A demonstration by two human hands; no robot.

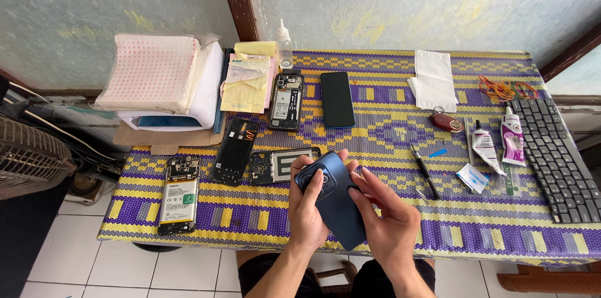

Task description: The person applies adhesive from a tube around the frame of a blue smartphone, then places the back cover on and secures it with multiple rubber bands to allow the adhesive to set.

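Over the near edge of the purple-and-yellow woven table [263, 220], the left hand [307, 207] and right hand [388, 220] both clasp a dark blue phone back cover [335, 201], while to the right lie two white glue tubes [498, 141] and a small white-and-blue packet [472, 178].

arms: bare, no sleeves | wrists: no watch, no bands | legs: dark shorts [375, 276]
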